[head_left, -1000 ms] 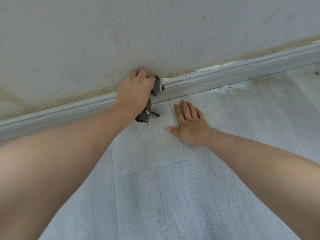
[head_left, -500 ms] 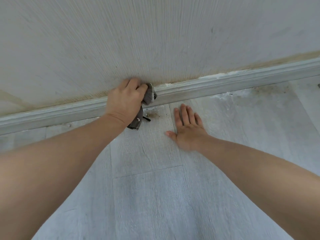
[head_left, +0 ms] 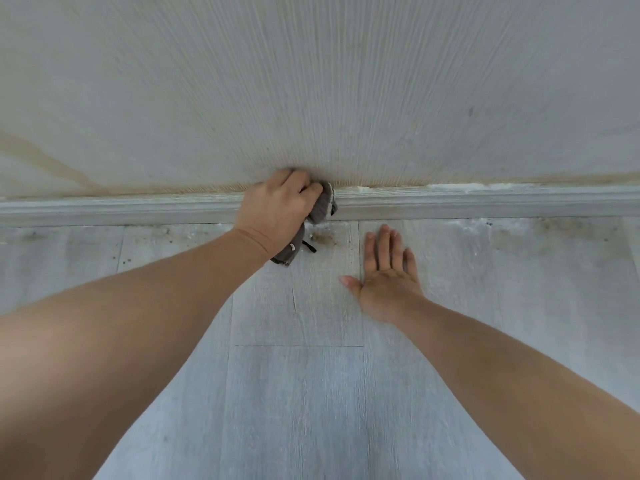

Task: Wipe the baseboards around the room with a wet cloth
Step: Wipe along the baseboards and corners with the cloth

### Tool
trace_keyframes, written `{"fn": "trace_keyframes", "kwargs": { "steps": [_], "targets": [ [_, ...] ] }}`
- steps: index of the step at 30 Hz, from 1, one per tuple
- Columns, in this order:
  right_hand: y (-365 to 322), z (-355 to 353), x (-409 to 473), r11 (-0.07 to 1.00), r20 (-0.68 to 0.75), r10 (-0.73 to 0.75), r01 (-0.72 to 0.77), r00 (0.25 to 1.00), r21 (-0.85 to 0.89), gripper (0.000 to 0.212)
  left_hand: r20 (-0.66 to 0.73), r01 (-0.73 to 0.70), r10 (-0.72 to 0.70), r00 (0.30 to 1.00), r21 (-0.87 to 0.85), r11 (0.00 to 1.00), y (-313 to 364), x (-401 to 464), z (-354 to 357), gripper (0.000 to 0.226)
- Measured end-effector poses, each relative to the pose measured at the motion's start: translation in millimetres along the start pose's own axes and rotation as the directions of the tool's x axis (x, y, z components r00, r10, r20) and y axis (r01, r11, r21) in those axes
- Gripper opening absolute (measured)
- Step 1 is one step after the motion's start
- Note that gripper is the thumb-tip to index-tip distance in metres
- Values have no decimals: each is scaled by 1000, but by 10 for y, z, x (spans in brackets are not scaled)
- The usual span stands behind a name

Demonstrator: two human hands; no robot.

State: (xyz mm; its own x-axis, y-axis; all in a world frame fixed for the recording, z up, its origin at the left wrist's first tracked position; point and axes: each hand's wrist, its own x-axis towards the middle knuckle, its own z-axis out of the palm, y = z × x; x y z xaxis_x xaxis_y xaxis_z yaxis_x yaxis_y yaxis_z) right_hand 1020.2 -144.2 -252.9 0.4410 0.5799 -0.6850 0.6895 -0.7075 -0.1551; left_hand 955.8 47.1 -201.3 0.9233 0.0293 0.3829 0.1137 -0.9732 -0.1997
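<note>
I can read no text, label, brand, number or sign anywhere near my fingers or on any surface.

Two forearms in view, both bare from past the elbow to the wrist; no sleeves, watch, bands or gloves. Left hand (head_left: 277, 209) bare, no rings visible on its back. Right hand (head_left: 388, 278) bare, fingers (head_left: 384, 244) ringless, nails short and unpainted, thumbnail plain. No marks on either forearm.
</note>
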Motion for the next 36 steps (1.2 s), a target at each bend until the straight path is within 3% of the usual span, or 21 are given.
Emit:
{"fn": "trace_keyframes", "kwargs": {
  "steps": [18, 25, 36],
  "targets": [
    [-73, -24, -7, 996, 41, 86, -84, 995, -37, 82, -3, -99, 99, 995, -38, 994, -113, 18, 52, 16],
    [-102, -37, -10, 990, 33, 124, -121, 992, -66, 83, 17, -77, 77, 997, -46, 996, -94, 5, 59, 17],
    [-41, 7, -7, 998, 4, 50, -49, 999, -35, 83, 48, -7, 8, 999, -28, 1000, -12, 3, 23, 17]
  ]
}}
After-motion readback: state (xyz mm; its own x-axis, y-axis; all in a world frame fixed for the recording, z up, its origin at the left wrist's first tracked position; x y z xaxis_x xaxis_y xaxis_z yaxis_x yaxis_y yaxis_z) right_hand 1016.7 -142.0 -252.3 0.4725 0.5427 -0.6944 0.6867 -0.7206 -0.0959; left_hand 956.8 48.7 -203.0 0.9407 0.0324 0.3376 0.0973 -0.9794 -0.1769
